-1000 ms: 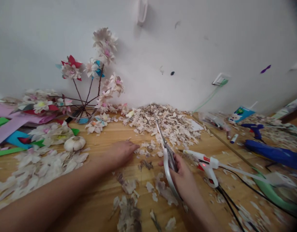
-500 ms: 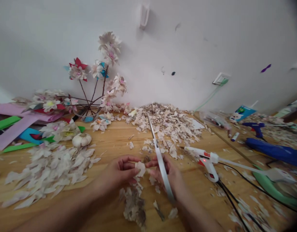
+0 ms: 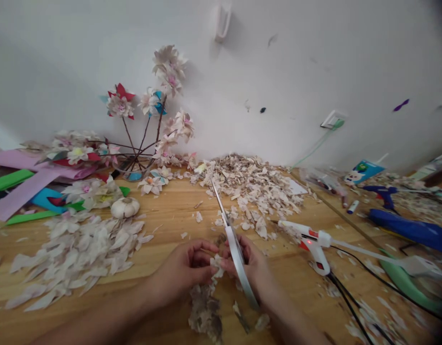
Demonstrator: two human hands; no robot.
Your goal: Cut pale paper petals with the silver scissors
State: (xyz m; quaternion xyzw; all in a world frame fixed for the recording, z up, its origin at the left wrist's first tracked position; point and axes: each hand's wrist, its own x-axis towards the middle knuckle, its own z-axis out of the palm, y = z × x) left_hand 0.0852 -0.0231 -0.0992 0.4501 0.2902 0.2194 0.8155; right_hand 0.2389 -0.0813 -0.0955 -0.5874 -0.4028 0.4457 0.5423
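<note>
A small pale piece of garlic skin (image 3: pixel 217 264) is pinched in the fingertips of my left hand (image 3: pixel 183 269). My right hand (image 3: pixel 255 269) holds a pair of scissors (image 3: pixel 235 249), white-handled, with the blades pointing up and away toward the heap of scraps. Its fingertips meet the same piece from the right side. Just under my hands lies a clump of brownish garlic skin (image 3: pixel 205 314), beside a thin dry scrap (image 3: pixel 241 317). To the left, large garlic-skin petals (image 3: pixel 87 249) are spread out near a garlic bulb (image 3: pixel 125 208).
A heap of small skin scraps (image 3: pixel 253 182) lies against the wall. At right rest a white glue gun (image 3: pixel 316 244) with its red light on, cords, a blue glue gun (image 3: pixel 382 194) and a marker (image 3: pixel 353 207). Handmade flowers on twigs (image 3: pixel 136 148) and coloured sheets (image 3: pixel 34 179) stand at left.
The whole view has shifted slightly, so most things sit a little further right. My fingertips have drawn closer together around the garlic-skin piece.
</note>
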